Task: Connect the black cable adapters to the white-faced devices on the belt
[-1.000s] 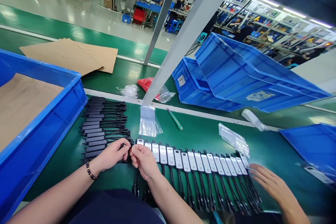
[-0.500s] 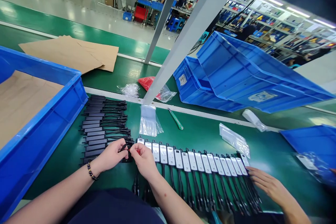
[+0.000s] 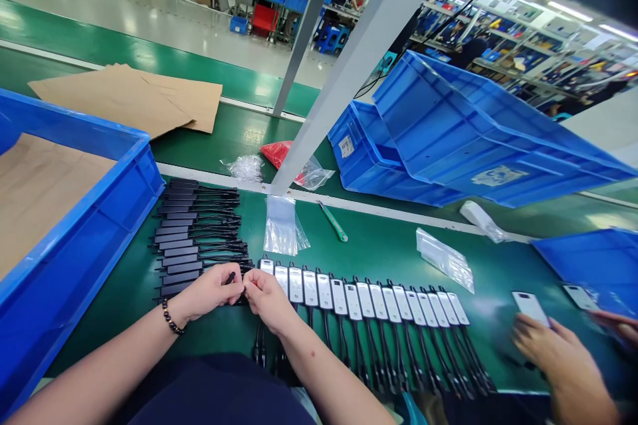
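Head view: left hand (image 3: 208,292) and right hand (image 3: 269,299) are meeting fingertip to fingertip, both pinching a small black connector (image 3: 242,287) just left of the row of white modules (image 3: 363,300). Stack of black modules (image 3: 182,236) is lying behind-left of that row. Co-worker's hand (image 3: 558,352) is gripping 1 white module (image 3: 531,309) right of it.
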Available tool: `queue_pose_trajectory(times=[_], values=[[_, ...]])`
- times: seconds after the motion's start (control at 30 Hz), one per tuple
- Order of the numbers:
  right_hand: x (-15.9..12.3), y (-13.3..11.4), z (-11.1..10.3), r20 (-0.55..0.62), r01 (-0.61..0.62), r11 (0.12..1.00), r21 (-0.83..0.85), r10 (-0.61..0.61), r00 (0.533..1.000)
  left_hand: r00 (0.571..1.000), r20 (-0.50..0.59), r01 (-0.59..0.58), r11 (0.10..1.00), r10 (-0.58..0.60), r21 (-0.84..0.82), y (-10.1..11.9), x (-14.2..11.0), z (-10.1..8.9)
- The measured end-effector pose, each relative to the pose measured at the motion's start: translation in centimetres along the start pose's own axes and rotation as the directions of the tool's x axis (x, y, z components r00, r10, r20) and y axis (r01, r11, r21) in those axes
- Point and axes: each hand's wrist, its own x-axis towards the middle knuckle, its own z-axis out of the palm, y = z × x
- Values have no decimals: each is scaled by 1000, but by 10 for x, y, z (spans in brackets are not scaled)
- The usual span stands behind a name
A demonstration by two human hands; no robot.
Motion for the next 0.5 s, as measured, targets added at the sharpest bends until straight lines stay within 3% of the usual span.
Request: queue_pose_trajectory(times=[0.13, 0.27, 0.4, 0.5], values=[[-2, -8, -6, -47, -78, 974, 213, 90, 995, 999, -7, 36, 997, -37, -73, 0, 0, 2], [-6, -15, -17, -136, 18, 918, 397, 39, 990, 998, -49, 24, 997, -27, -71, 1, 3, 5], [-8, -19, -23, -134, 64, 898, 436, -6, 991, 980, -164, -102, 992, 113, 71, 1, 4, 6], [-8, -20, -22, -150, 39, 908, 417, 26, 988, 965, -212, -121, 981, 153, 153, 2, 3, 7]])
